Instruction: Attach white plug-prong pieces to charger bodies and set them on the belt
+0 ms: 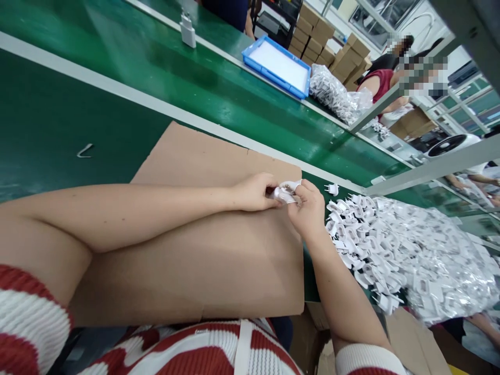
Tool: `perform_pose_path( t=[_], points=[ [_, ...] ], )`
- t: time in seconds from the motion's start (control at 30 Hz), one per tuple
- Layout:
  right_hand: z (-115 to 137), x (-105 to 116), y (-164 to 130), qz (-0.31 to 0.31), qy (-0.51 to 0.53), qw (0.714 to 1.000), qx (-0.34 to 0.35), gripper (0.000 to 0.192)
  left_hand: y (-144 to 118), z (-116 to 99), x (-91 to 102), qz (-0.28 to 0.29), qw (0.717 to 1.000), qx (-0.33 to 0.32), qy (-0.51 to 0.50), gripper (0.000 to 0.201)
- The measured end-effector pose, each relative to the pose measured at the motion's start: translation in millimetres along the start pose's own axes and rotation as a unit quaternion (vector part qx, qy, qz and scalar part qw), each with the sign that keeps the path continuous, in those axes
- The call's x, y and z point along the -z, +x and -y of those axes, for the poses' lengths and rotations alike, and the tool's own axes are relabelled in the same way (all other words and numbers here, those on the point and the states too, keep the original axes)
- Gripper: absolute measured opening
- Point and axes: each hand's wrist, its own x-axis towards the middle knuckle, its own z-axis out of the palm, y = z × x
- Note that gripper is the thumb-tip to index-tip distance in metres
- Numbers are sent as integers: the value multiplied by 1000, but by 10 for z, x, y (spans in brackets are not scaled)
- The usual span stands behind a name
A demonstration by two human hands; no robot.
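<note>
White plug piece pinched by both hands' fingers — above cardboard's right edge

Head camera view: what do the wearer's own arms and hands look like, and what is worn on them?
Both forearms are bare, and the left hand and right hand wear no gloves; no rings or watch show. A knitted top with red and white stripes covers the upper arms, ending in a white ribbed cuff on the right arm.
</note>
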Motion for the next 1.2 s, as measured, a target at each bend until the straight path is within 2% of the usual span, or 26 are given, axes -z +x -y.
perform_pose_path(
  t=[0.1,0.2,0.3,0.37,0.47,0.53,0.63,0.7,0.77,0.8,0.87,0.93,1.0,1.1,1.2],
  points=[
    [-22,-70,-58,-48,49,998,2,24,-15,-18,-27,-19,999,-4,31,33],
    [-35,-157,-89,-95,82,992,7,37,-37,-31,-20,-32,998,-36,42,36],
    [-27,-230,-98,-117,164,978,-53,52,-32,10,-6,-21,995,-69,67,35],
    [-21,-238,-105,-124,204,967,-85,62,-1,66,-8,-12,997,-60,52,32],
    [-42,-175,-111,-116,225,966,-54,62,79,149,0,-28,997,2,-75,36],
    [-77,-102,-104,-84,219,972,-1,58,128,170,40,-27,978,45,-202,44],
    [-128,-9,-87,-58,201,976,51,51,161,130,139,35,929,79,-361,59],
    [-150,22,-86,-63,206,974,64,48,153,69,186,85,905,90,-406,62],
    [-170,28,-96,-67,218,971,69,50,130,-2,188,105,899,90,-415,64],
    [-181,25,-104,-71,223,970,69,51,113,-39,172,99,901,82,-413,65],
    [-207,10,-127,-96,237,965,52,52,70,-111,122,50,917,48,-392,71],
    [-221,-4,-150,-126,261,957,20,54,18,-176,73,-19,939,-15,-342,81],
    [-200,-6,-173,-143,296,944,-10,56,-27,-227,52,-74,953,-99,-278,82],
    [-109,20,-199,-159,361,918,-38,57,-47,-266,87,-110,948,-201,-222,67],
    [-31,66,-206,-170,421,889,-53,59,-16,-267,168,-110,944,-237,-202,64]
  ],
)
